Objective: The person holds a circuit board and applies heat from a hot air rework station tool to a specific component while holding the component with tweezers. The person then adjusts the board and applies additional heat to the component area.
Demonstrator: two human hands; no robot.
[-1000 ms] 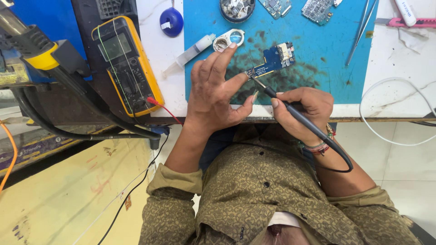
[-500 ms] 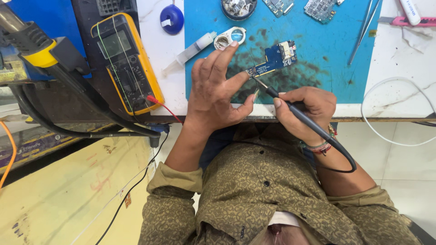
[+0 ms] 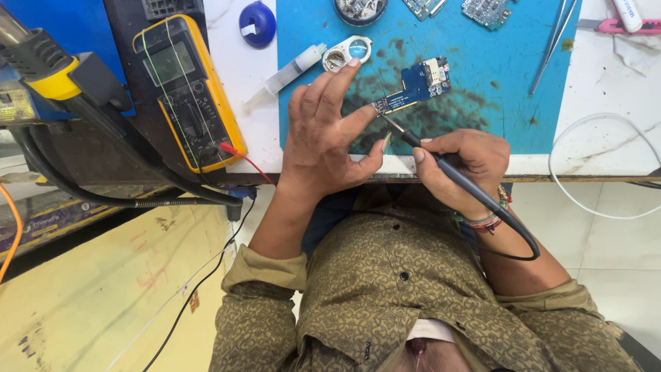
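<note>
Change since a second ago: little; my hands keep their places, iron tip still at the board. Left hand [image 3: 327,134]: fingers spread, fingertip pinning the small blue circuit board [image 3: 413,84] to the blue mat [image 3: 496,83] on the counter. Right hand [image 3: 461,165]: closed round the soldering iron [image 3: 441,165]. Nearby: loupe [image 3: 348,53], syringe [image 3: 286,72], yellow multimeter [image 3: 189,89], tweezers [image 3: 554,41].

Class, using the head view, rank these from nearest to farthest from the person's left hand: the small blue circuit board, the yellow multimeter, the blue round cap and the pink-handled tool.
From the left hand:
1. Small blue circuit board, touching its fingertip, just to the right.
2. Yellow multimeter, off to the left.
3. Blue round cap, up and left at the top edge, close to the multimeter's rank.
4. Pink-handled tool, far top right corner.
</note>
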